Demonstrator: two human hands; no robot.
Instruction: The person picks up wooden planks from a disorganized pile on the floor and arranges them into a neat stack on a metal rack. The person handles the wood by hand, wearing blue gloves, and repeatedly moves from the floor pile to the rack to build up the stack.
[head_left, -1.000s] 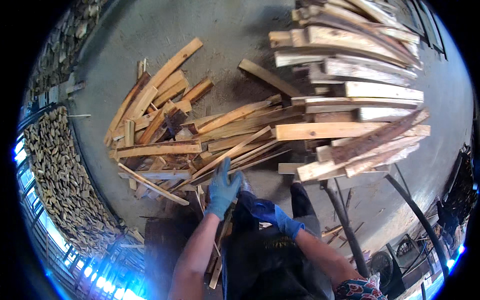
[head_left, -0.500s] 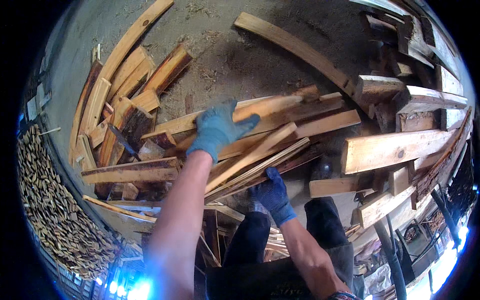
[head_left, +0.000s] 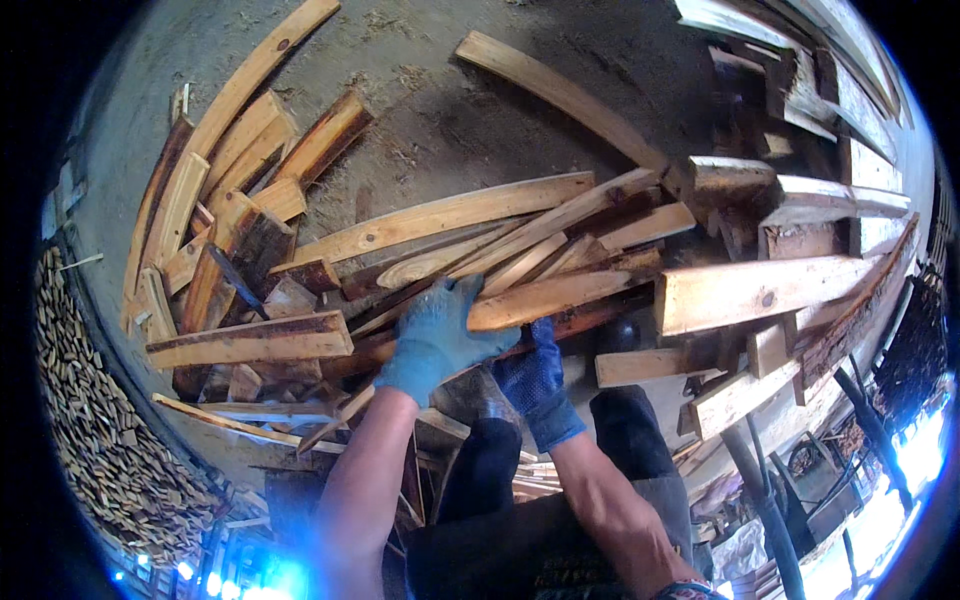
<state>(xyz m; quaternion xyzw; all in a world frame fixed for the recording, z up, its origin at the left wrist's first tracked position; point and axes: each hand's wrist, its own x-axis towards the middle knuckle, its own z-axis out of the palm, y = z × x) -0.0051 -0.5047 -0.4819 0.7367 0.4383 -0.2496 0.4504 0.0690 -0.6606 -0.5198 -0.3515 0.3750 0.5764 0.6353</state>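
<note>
Your left hand (head_left: 440, 338) clasps a pale plank (head_left: 565, 298) by its near end; right hand (head_left: 540, 378) close beside, fingertips hidden, can't tell its grip.

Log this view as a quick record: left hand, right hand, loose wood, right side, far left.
Left hand: teal glove, at the near end of a pale board
Right hand: dark blue glove, just below that board; fingers partly hidden, grip unclear
Loose wood: boards strewn on the floor
Right side: stacked thicker boards
Far left: large pile of small wood pieces
</note>
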